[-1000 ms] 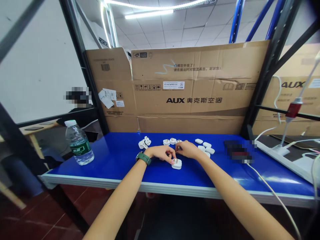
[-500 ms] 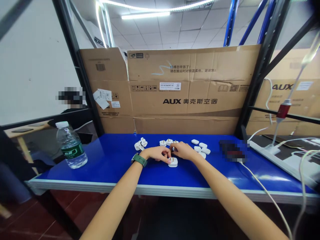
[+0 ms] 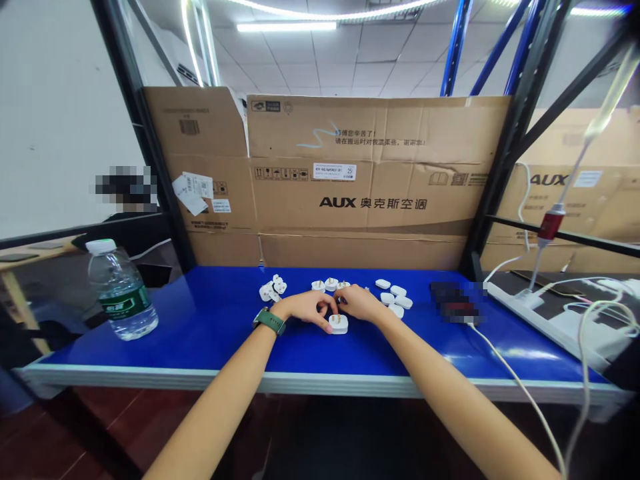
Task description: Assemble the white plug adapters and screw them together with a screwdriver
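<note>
A white plug (image 3: 339,325) with metal prongs facing up sits on the blue tabletop before me. My left hand (image 3: 309,309), with a green watch strap at the wrist, has its thumb against the plug's left side and its index finger curled behind it. My right hand (image 3: 361,303) is just behind the plug, fingers bent together near the prongs. Whatever those fingertips hold is hidden or too small to make out. Beyond my hands stand more white pronged plugs (image 3: 331,285), partly covered by the right hand.
White oval pieces (image 3: 399,291) lie right of my hands; a cluster of white parts (image 3: 273,288) lies left. A water bottle (image 3: 123,293) stands far left. At right are a blurred dark device (image 3: 454,302) with a cable and a power strip (image 3: 520,303). Cardboard (image 3: 300,213) walls the back.
The whole scene has shifted slightly left in view. My left thumb has moved from the plug's top toward its left edge, while my right fingers stay close behind it.
</note>
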Available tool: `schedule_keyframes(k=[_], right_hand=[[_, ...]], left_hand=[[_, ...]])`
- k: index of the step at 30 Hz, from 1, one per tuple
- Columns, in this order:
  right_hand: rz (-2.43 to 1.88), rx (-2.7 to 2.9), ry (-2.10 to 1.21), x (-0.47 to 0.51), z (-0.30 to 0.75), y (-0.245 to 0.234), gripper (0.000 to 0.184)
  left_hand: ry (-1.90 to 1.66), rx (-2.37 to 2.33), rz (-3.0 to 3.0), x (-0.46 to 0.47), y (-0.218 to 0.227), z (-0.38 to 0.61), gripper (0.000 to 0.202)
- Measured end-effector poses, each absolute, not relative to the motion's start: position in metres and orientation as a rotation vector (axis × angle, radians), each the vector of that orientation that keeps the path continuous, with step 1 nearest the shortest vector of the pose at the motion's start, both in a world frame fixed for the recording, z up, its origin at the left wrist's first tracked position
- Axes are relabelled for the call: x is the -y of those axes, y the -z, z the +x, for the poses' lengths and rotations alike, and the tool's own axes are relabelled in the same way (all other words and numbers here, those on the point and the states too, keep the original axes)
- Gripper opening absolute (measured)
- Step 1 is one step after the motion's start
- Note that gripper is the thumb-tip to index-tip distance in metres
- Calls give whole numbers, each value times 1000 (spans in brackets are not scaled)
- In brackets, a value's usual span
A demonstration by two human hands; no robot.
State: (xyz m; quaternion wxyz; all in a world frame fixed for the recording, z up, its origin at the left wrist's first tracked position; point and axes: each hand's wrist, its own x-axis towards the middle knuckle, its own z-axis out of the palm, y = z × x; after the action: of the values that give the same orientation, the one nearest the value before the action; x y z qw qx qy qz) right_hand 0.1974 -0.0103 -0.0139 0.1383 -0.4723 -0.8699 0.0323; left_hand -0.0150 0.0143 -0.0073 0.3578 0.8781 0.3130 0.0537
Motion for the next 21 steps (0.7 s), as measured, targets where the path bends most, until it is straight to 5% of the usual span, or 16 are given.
schedule_keyframes(k=[21], right_hand=[[-1424,2479,-103,14,194,12,18]], left_hand=[[-134,-829,2193,-7,2,-16,54]])
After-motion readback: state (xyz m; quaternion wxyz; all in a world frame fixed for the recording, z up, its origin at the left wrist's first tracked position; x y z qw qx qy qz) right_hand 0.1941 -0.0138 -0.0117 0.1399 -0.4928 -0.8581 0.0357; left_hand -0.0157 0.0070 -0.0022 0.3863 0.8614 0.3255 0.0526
